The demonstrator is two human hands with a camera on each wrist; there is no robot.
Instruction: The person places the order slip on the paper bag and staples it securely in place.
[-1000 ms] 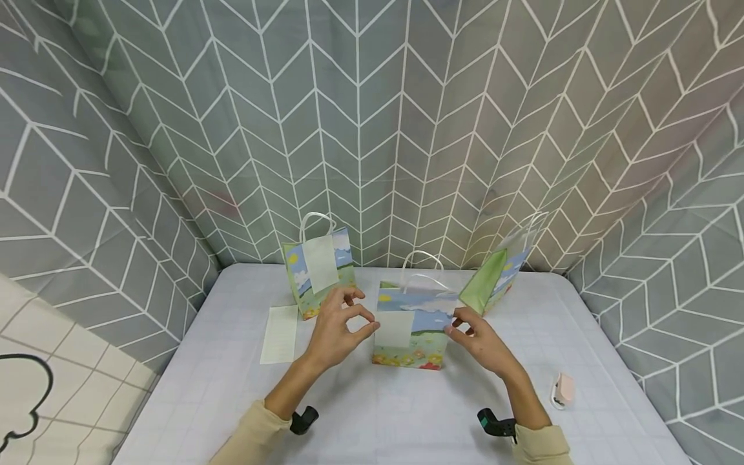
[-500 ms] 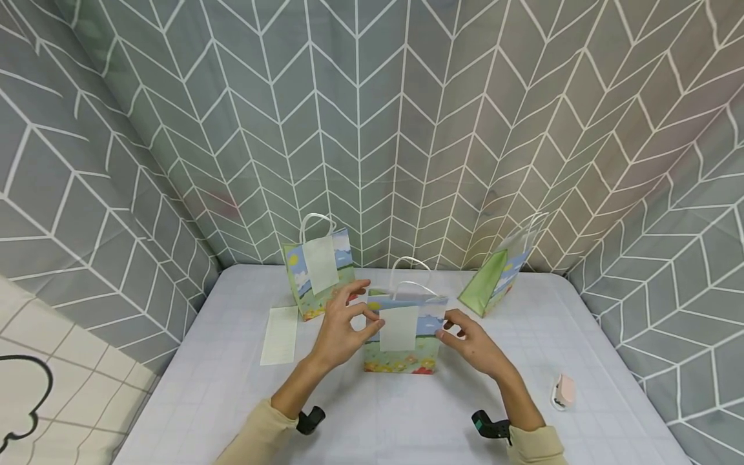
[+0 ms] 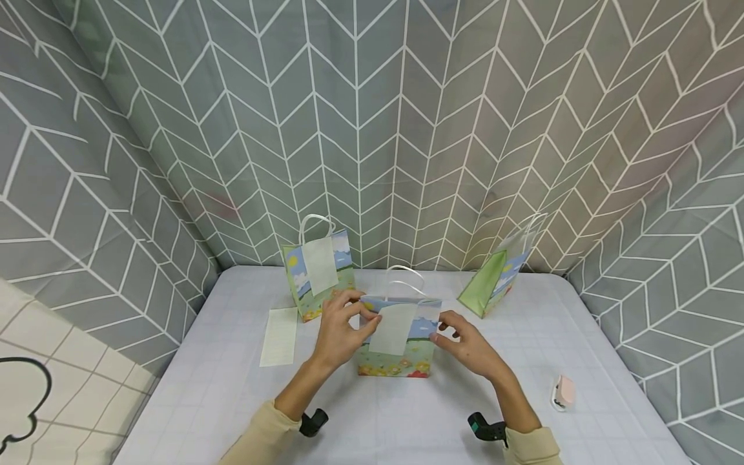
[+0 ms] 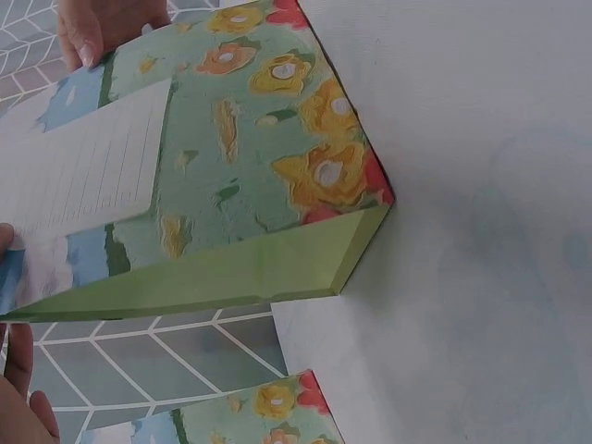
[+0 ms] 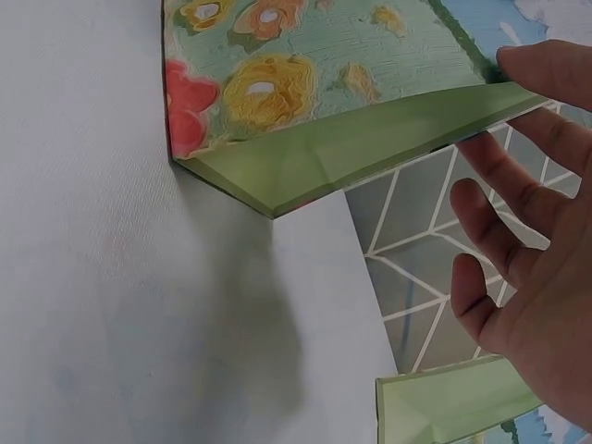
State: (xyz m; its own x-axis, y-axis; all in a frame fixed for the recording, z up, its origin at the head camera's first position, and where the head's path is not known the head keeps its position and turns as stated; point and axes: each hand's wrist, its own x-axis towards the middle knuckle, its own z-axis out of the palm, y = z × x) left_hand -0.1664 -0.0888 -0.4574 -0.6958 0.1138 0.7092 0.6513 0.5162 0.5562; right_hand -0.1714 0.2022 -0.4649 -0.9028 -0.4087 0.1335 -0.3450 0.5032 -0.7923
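In the head view a paper gift bag (image 3: pixel 401 367) with a flower-and-sky print stands upright at the table's middle, its white handles raised. Against its front lies a slip of lined paper (image 3: pixel 392 329), tilted. My left hand (image 3: pixel 343 328) pinches the slip near its upper left, thumb and index fingertips together. In the left wrist view the lined slip (image 4: pixel 88 166) shows its ruled side, a thumb tip at its edge. My right hand (image 3: pixel 469 345) grips the bag's right edge. The right wrist view shows the right thumb (image 5: pixel 546 67) on the bag's front and fingers behind.
A second gift bag (image 3: pixel 343 284) with a white slip on its front stands at back left. A third bag (image 3: pixel 488 284) stands at back right, turned sideways. Another lined slip (image 3: pixel 279 337) lies on the table at left. A small pink stapler-like item (image 3: pixel 564 392) lies at right.
The middle bag has shifted left and slightly toward me with both hands. The slip has gone from lying sideways across the left of the bag's front to standing upright, now leaning.
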